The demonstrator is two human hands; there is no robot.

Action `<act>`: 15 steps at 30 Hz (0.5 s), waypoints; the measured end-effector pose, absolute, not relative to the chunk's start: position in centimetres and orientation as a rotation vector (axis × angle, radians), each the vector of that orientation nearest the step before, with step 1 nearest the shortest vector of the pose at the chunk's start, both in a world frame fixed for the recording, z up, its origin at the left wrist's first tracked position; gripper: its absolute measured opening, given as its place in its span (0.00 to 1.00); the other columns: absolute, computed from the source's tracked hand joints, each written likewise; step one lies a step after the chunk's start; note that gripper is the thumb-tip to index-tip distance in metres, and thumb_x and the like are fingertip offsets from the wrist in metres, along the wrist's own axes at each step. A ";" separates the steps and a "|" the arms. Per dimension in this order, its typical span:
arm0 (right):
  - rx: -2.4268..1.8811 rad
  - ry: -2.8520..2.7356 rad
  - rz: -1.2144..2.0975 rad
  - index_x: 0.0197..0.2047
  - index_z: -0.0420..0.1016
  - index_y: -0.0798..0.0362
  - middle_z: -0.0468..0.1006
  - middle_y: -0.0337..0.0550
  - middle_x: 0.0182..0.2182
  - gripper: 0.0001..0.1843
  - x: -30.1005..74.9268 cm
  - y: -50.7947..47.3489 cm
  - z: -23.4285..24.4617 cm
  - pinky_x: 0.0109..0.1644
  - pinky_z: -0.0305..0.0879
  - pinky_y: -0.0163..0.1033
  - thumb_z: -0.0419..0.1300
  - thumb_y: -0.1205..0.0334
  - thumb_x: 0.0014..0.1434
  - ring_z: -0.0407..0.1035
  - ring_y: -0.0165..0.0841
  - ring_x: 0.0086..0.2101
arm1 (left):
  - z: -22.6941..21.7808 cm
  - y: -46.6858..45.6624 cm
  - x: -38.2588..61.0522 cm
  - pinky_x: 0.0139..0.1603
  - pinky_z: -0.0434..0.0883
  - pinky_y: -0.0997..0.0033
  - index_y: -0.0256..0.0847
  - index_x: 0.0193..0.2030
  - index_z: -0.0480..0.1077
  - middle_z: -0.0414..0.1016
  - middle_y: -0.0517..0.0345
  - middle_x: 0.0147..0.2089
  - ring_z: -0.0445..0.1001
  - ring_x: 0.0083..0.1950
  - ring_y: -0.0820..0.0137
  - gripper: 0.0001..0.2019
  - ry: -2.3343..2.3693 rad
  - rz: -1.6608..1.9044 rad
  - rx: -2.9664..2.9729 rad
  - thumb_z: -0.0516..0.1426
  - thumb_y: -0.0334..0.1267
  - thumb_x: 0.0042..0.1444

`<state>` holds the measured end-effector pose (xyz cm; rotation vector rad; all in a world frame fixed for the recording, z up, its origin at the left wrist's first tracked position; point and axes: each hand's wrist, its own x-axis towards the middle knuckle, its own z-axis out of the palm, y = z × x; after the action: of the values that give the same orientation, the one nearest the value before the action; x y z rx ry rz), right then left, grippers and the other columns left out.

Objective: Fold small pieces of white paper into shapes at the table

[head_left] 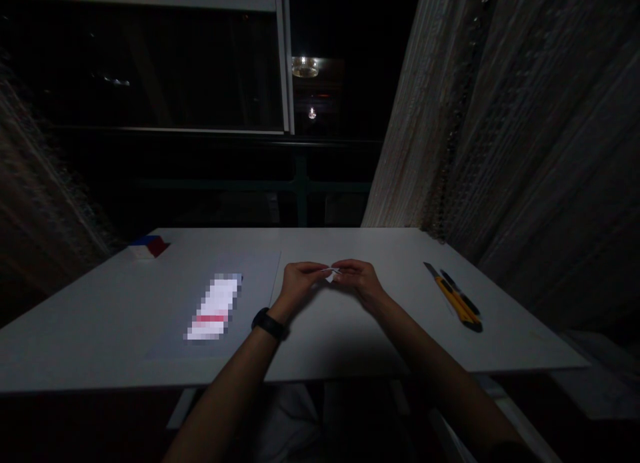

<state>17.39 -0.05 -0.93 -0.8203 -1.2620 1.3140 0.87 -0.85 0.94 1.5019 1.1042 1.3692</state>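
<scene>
Both hands meet above the middle of a white table (pixel 330 346). A small piece of white paper (pixel 330 276) is pinched between them, and it looks folded; most of it is hidden by the fingers. My left hand (pixel 299 279), with a dark band on its wrist, grips the paper's left side between thumb and fingertips. On the other side, my right hand (pixel 361 281) is closed on the paper's right part, thumb below and fingers above.
A lit phone (pixel 214 308), its screen blurred, lies on a paper sheet (pixel 263 276) at left. Behind it sits a colour cube (pixel 147 247). A yellow box cutter (pixel 455 299) and a dark pen (pixel 461 293) lie at right. Curtains (pixel 415 116) hang past the table's far right edge.
</scene>
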 end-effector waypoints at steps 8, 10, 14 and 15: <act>-0.822 -1.170 1.391 0.30 0.77 0.55 0.77 0.40 0.22 0.15 17.2 -0.3 -0.6 0.33 0.68 0.40 0.70 0.63 0.34 0.71 0.31 0.24 | 0.3 -0.6 1.1 0.37 0.70 0.66 0.36 0.29 0.77 0.78 0.49 0.31 0.75 0.34 0.62 0.13 1.098 1.358 1.517 0.65 0.43 0.37; -0.836 -1.122 1.417 0.29 0.77 0.55 0.76 0.39 0.21 0.14 17.2 -0.3 -0.7 0.32 0.69 0.39 0.70 0.64 0.34 0.71 0.31 0.23 | 0.1 -0.6 1.1 0.37 0.70 0.67 0.36 0.29 0.78 0.78 0.50 0.30 0.75 0.34 0.62 0.12 1.089 1.349 1.524 0.65 0.42 0.38; -0.837 -1.130 1.456 0.28 0.77 0.55 0.76 0.39 0.22 0.15 17.5 -0.1 -0.9 0.32 0.70 0.39 0.71 0.65 0.32 0.71 0.31 0.23 | 0.2 -0.6 1.2 0.36 0.70 0.67 0.37 0.28 0.78 0.78 0.50 0.29 0.75 0.34 0.63 0.11 1.088 1.337 1.529 0.65 0.41 0.38; -0.831 -1.155 1.448 0.28 0.77 0.55 0.76 0.39 0.22 0.15 17.5 0.0 -0.9 0.31 0.70 0.39 0.71 0.64 0.32 0.71 0.31 0.23 | 0.3 -0.7 1.2 0.36 0.70 0.67 0.37 0.28 0.77 0.78 0.50 0.29 0.75 0.34 0.63 0.11 1.092 1.333 1.528 0.65 0.41 0.38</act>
<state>17.51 -0.02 -0.91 -0.8310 -1.1547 1.4479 1.18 -0.67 0.28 1.5276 1.0917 1.3335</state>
